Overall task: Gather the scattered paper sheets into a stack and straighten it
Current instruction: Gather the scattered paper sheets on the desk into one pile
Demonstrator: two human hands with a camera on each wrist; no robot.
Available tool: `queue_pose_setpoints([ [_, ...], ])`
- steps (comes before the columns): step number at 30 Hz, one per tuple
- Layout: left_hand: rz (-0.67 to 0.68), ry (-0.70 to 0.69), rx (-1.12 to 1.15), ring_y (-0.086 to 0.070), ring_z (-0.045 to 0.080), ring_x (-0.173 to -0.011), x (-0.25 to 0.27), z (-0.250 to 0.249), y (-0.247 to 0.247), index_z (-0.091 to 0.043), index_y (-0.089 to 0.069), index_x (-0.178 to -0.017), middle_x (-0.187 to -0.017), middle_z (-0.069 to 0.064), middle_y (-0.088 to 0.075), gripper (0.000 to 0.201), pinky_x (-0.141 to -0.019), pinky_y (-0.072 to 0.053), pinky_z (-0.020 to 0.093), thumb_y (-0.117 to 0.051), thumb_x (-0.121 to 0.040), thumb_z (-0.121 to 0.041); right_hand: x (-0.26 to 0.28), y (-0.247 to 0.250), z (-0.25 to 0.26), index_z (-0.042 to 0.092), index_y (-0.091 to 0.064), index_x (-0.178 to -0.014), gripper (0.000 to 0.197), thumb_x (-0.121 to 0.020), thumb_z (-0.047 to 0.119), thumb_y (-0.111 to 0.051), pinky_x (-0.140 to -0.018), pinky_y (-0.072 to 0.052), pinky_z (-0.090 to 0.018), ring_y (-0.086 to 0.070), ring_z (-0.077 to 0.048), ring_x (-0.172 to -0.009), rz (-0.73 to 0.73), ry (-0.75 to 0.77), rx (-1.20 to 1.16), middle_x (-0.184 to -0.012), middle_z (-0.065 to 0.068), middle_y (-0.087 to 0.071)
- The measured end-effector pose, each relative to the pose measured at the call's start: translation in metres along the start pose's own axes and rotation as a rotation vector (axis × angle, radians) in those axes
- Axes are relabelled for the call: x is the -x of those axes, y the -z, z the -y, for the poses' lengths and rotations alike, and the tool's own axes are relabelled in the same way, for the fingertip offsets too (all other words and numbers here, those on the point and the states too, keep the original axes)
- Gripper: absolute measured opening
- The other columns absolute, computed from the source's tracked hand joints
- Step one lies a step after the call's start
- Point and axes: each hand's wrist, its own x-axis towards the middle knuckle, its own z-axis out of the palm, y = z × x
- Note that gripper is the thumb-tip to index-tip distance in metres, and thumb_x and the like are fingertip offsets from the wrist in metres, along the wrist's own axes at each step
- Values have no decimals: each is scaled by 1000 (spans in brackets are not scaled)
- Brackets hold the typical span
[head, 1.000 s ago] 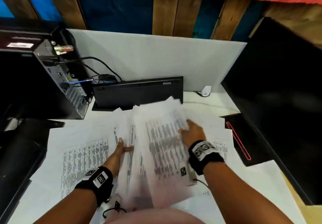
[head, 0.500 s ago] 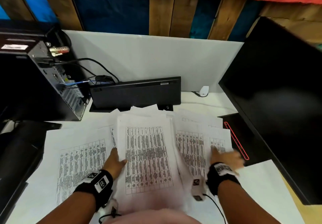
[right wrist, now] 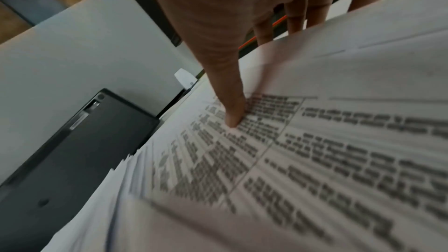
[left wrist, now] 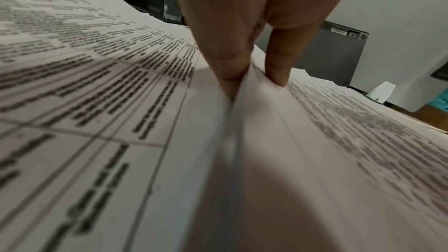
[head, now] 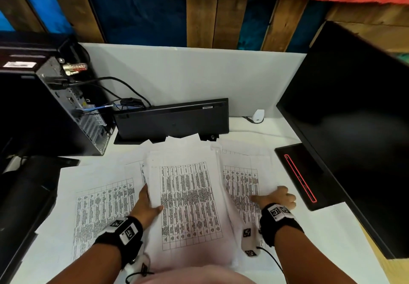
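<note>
A partly gathered stack [head: 190, 204] of printed sheets is found at the centre of the counter [head: 327, 235], just below the black keyboard [head: 172, 120] propped on edge at 12 o'clock. The stack's far edges are seen ragged and stepped in the right wrist view, so it is judged not yet squared. Loose sheets remain to either side: a left sheet [head: 99, 206] at 9 o'clock of the stack and a right sheet [head: 241, 186] at 3 o'clock, the latter partly tucked beneath the stack's edge. The left hand [head: 145, 206] is closed on the stack's left edge, thumb on top and fingers [left wrist: 232, 64] beneath, as the left wrist view confirms. The right hand [head: 276, 196] is set on the right sheet, thumb [right wrist: 230, 106] pressed on the print and the other fingers curled over the lifted far edge; a pinch is thus indicated. The gathering step is judged to be in hand. The next move is expected to require the right sheet to be drawn toward 9 o'clock onto the stack, then the left sheet collected, before the edges are tapped true. A computer tower [head: 55, 106] stands at 10 o'clock and a monitor [head: 354, 129] at 2 o'clock.
</note>
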Motion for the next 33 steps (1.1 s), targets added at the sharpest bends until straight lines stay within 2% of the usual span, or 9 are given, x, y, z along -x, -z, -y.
queue_pose_setpoints([
  [5,7,0,-20,-21,23,-145,-2,0,1,-15,1,-153,-158,5,-19,99,-120,-15,39,-64,-81,10,6,-17,13,-1,-31,-131,96,-56,11,-90,-99,-48,-42,-53,-39,-118,179,-8,-251,-132,-22,-49],
  [10,3,-36,-87,-32,24,-140,-9,4,3,-13,-6,-152,-154,7,-31,97,-118,-21,42,-67,-80,6,10,-10,6,13,-48,-121,72,-62,39,-82,-95,-43,-41,-43,-34,-118,85,20,55,-128,-15,-42],
  [14,-10,-50,-137,-34,25,-139,-11,5,3,-11,-6,-152,-153,9,-32,97,-118,-22,40,-69,-79,4,8,-18,2,4,-41,-123,71,-66,15,-83,-88,-51,-36,-57,-31,-95,181,110,-225,-108,-13,-54],
  [16,-10,-42,-133,-32,25,-140,-9,3,2,-10,-5,-152,-154,9,-31,96,-118,-20,38,-67,-80,6,14,-14,2,-1,-53,-117,61,-66,13,-83,-84,-54,-33,-62,-28,-86,211,130,-253,-100,-13,-63],
  [20,-4,-32,-136,-25,23,-144,-8,3,0,-11,-3,-153,-158,7,-22,96,-119,-16,35,-65,-83,5,26,28,11,5,-67,-101,23,-79,13,-66,-68,-49,-28,-56,-25,-73,-15,310,-151,-95,-17,-69],
  [24,-1,-21,-162,-16,23,-147,-8,3,0,-12,1,-153,-160,4,-13,97,-120,-12,37,-64,-84,4,41,92,33,6,-67,-101,22,-83,16,-60,-72,-48,-35,-65,-40,-84,-366,468,-205,-90,-23,-68],
  [27,6,-18,-166,-19,22,-146,-7,2,2,-17,0,-153,-160,5,-15,98,-120,-14,39,-66,-83,2,68,134,51,9,-69,-96,14,-86,19,-65,-70,-41,-26,-63,-30,-74,-474,623,-471,-75,-12,-63],
  [30,21,6,-185,-18,23,-147,-2,-3,1,-16,2,-153,-160,3,-12,95,-119,-13,36,-62,-86,2,84,153,64,16,-63,-89,8,-84,15,-69,-65,-41,-21,-56,-11,-62,-367,765,-752,-69,5,-59],
  [33,37,11,-197,-14,24,-148,3,-8,-2,-16,4,-153,-161,2,-8,90,-117,-12,33,-57,-90,1,79,131,72,6,-64,-104,28,-79,11,-75,-60,-44,-17,-62,-21,-76,-186,763,-728,-87,-6,-65],
])
